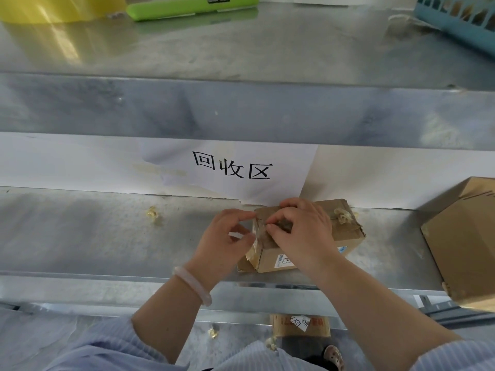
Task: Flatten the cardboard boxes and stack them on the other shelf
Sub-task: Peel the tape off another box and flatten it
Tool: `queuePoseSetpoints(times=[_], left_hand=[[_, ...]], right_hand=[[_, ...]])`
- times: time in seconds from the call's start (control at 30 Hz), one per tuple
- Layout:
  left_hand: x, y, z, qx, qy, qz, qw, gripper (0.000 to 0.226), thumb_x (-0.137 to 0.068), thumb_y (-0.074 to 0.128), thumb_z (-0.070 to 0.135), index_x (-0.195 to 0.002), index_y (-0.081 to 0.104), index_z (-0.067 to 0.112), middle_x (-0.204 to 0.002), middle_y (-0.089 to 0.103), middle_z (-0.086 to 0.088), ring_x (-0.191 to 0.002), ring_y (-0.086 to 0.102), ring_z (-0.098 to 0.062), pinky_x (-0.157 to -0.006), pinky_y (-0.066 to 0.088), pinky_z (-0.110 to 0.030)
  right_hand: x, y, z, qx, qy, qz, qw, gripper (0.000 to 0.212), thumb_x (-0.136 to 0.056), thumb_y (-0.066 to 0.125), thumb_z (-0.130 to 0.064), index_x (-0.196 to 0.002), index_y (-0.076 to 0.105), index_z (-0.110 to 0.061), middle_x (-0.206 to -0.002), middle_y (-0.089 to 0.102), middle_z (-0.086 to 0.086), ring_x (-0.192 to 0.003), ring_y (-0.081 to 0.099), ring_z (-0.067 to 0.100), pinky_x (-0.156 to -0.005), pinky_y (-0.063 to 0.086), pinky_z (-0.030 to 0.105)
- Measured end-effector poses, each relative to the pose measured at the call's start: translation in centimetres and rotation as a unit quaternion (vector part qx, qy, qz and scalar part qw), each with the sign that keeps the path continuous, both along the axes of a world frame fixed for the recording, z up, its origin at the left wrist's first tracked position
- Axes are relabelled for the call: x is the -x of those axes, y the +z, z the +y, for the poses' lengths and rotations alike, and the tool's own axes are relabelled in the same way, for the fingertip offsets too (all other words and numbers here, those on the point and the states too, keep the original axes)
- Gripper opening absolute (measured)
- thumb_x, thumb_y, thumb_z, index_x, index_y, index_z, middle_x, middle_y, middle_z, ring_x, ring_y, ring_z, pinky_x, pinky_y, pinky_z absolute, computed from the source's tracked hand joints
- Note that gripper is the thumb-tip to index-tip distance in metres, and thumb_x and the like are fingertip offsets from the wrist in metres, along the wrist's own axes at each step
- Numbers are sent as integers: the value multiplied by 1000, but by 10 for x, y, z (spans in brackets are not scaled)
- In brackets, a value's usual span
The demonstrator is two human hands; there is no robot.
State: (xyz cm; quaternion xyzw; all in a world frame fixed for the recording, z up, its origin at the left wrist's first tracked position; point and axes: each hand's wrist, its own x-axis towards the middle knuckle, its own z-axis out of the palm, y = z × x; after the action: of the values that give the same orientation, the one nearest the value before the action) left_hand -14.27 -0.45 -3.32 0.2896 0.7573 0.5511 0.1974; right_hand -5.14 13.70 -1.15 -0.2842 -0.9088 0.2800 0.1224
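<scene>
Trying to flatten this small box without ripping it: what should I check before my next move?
1. Small brown cardboard box sits on the grey metal shelf: ok.
2. Left hand and right hand both pinch the clear tape strip at the box's left end: ok.
3. Tape fully peeled: not ok, it clings to that end.
4. Flaps freed: not ok, the box is not yet collapsed.
5. Box emptied: cannot tell.
6. Larger brown cardboard box at right stands apart: ok.
</scene>
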Motion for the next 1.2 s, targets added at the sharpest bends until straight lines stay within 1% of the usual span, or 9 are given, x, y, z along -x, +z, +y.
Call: queuePoseSetpoints(times=[0.2, 0.33, 0.43, 0.53, 0.63, 0.73, 0.87, 1.0, 1.2], left_hand=[[-5, -3, 3, 22, -21, 80, 996, 34, -82, 73, 16, -107, 65, 38, -123, 45, 14, -105, 52, -6, -76, 42, -4], [-2, -6, -1, 40, -46, 107, 992, 38, -79, 76, 21, -114, 66, 32, -128, 44, 14, -105, 49, -7, -75, 38, -1], [0, -8, -2, 56, -47, 133, 988, 43, -75, 79, 31, -113, 62, 43, -131, 41, 20, -114, 45, -7, -83, 40, -7], [3, -11, -2, 54, -60, 137, 987, 51, -73, 78, 37, -119, 57, 43, -133, 41, 22, -122, 43, -1, -98, 43, -27], [4, -12, 4, 56, -78, 102, 990, 72, -70, 78, 44, -131, 41, 45, -128, 38, 31, -120, 40, 9, -99, 43, -27], [7, -16, 9, 55, -86, 106, 989, 68, -72, 77, 45, -132, 43, 43, -127, 35, 40, -121, 40, 9, -102, 42, -27], [7, -17, 8, 49, -80, 124, 988, 67, -68, 69, 57, -129, 47, 43, -125, 37, 40, -116, 43, 11, -90, 37, -10], [5, -16, 8, 50, -79, 127, 988, 65, -67, 67, 59, -127, 46, 47, -124, 38, 40, -116, 43, 12, -86, 37, -4], [3, -17, 8, 30, -77, 95, 992, 53, -75, 70, 43, -119, 45, 56, -124, 36, 42, -117, 43, 10, -82, 40, -3]], right_hand=[[-2, -2, 3, -2, 23, -9, 1000, 18, -74, 66, -59, -85, 67, -45, -115, 45, -25, -119, 33, 3, -106, 19, 26], [1, 0, -2, -4, 2, -7, 1000, 18, -70, 71, -58, -79, 66, -43, -111, 45, -26, -118, 35, 4, -105, 20, 26], [3, 2, -4, -2, -7, -6, 1000, 14, -69, 74, -52, -71, 61, -45, -108, 44, -26, -116, 36, 4, -103, 19, 25], [4, 4, -4, 4, -8, -10, 1000, 15, -72, 73, -47, -68, 59, -46, -109, 44, -25, -119, 36, 5, -106, 19, 26], [4, 5, -3, 1, -3, -18, 1000, 18, -76, 72, -42, -65, 58, -44, -111, 44, -26, -120, 36, 5, -107, 19, 28], [2, 6, 0, 10, 8, -23, 1000, 21, -82, 68, -37, -65, 56, -42, -113, 44, -26, -120, 35, 5, -106, 18, 27], [-4, 7, 4, 37, 30, -14, 999, 22, -90, 60, -28, -72, 51, -37, -114, 46, -20, -117, 32, 5, -98, 15, 20], [-13, 7, 5, 83, 21, 4, 996, 20, -94, 54, -22, -77, 48, -32, -100, 46, -21, -108, 40, 9, -93, 29, 23], [-16, 9, 14, 129, -56, 47, 989, 18, -96, 48, -23, -80, 47, -32, -98, 52, -11, -81, 48, -1, -58, 31, 15]])
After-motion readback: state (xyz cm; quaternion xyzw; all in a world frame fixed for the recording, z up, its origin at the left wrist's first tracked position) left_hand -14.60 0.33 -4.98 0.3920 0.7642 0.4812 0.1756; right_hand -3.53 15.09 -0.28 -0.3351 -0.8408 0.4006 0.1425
